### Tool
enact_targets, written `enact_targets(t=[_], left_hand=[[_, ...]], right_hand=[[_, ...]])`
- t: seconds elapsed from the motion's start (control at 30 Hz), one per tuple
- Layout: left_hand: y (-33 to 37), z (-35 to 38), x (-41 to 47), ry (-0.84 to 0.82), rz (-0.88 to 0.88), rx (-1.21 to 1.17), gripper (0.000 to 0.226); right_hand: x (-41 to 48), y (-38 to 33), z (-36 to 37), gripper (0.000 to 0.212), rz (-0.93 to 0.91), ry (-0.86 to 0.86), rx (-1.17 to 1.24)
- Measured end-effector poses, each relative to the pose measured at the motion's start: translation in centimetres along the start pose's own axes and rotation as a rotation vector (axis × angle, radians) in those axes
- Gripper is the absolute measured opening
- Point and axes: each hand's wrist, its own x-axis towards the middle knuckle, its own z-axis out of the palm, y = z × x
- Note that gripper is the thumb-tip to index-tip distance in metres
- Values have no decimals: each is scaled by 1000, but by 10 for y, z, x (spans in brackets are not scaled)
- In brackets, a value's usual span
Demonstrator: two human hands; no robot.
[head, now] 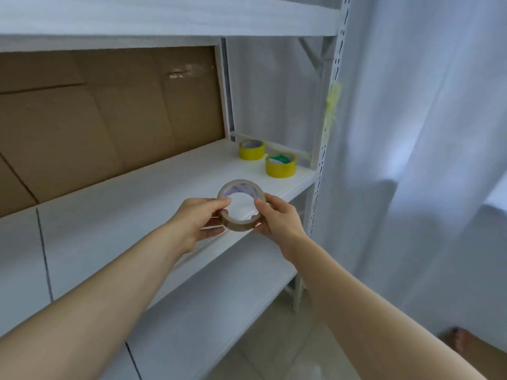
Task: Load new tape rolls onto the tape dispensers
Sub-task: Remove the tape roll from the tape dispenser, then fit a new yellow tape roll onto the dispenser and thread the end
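I hold a brownish clear tape roll [238,224] upright over the white shelf [131,215], its open core facing me. My left hand [199,221] pinches its left side and my right hand [277,218] grips its right side. Two yellow tape rolls lie flat further back on the shelf's right end: one near the back rail [251,150], the other [280,165] closer, with something green inside its core. No tape dispenser is in view.
A large brown cardboard sheet [104,119] leans along the back of the shelf. The white perforated upright [326,133] marks the rack's right end, with a pale curtain [425,133] beyond. A lower shelf [214,305] and tiled floor lie below.
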Motion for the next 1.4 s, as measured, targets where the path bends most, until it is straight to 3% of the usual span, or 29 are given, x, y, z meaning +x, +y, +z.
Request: enact_targets(t=[0.2, 0.37, 0.5, 0.6, 0.77, 0.9, 0.97, 1.0, 1.13, 1.27, 1.4], left_hand=[[17, 21, 79, 68, -31, -64, 10], [33, 33, 161, 43, -82, -224, 20], [40, 52, 211, 59, -111, -292, 29], [40, 62, 233, 83, -150, -351, 32], [45, 66, 254, 169, -142, -373, 27], [44, 74, 259, 257, -145, -396, 27], [45, 84, 260, 314, -142, -406, 25], [45, 89, 260, 337, -145, -410, 22], [50, 119, 264, 412, -156, -392, 17], [55, 163, 273, 404, -155, -359, 13], [50, 204, 282, 413, -135, -267, 21]], right_hand=[[78, 0, -14, 36, -51, -52, -7], [157, -20, -31, 21, -50, -108, -74], [213, -21, -61, 33, -168, -40, -388], [243, -18, -84, 40, -242, 19, -759], [277, -13, -99, 63, -359, -123, -1335], [299, -5, -103, 53, -507, -240, -1493], [310, -5, -109, 45, -535, -284, -1385], [314, -6, -112, 41, -523, -292, -1220], [319, -36, -127, 12, -264, -262, -289], [326, -68, -132, 13, -248, -379, -26], [325, -80, -132, 12, -209, -488, 48]])
